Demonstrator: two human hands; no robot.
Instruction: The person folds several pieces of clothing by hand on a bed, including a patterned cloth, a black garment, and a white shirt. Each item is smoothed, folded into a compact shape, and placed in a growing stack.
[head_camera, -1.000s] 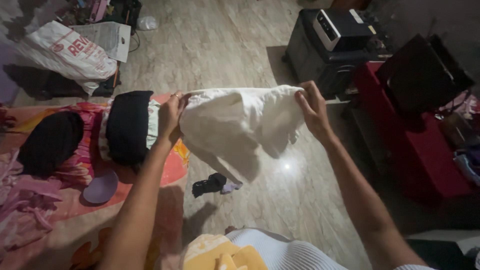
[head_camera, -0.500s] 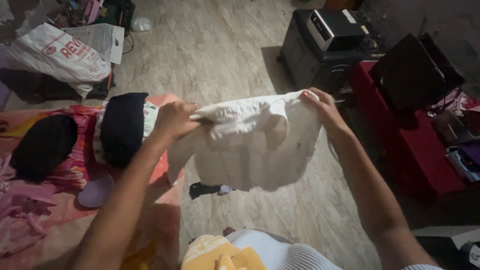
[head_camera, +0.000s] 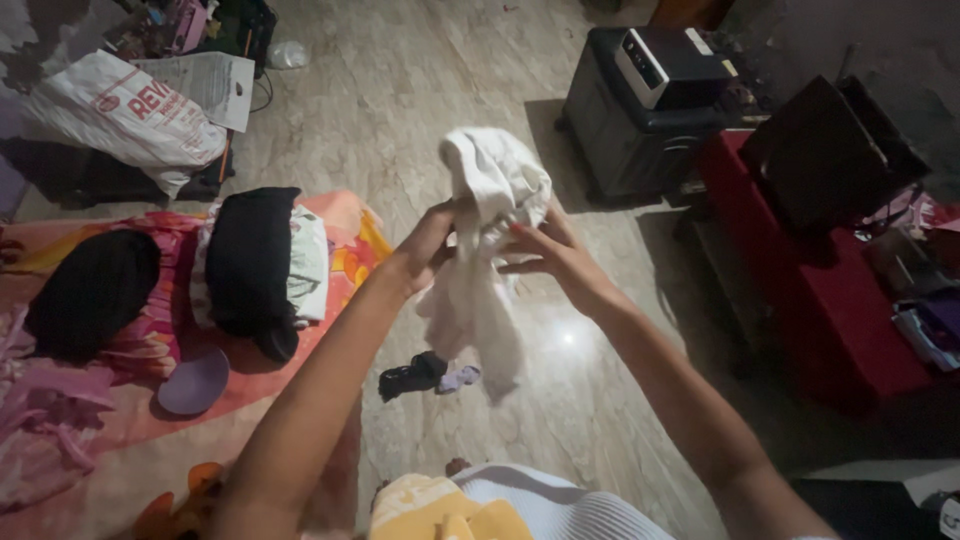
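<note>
Both your arms reach forward with the hands brought close together: your left hand (head_camera: 432, 240) has its fingers closed on the bunched white garment (head_camera: 480, 250), and your right hand (head_camera: 545, 255) meets it from the other side, fingers loosely curled with the tips touching the cloth. The garment rises in a lump above your fingers and hangs in a twisted tail below them, over the pale stone floor (head_camera: 420, 90). Below the hanging end lies a small dark sock bundle (head_camera: 412, 374); left of your left fingers a black folded stack (head_camera: 250, 260) rests on an orange floral mat (head_camera: 330, 330).
</note>
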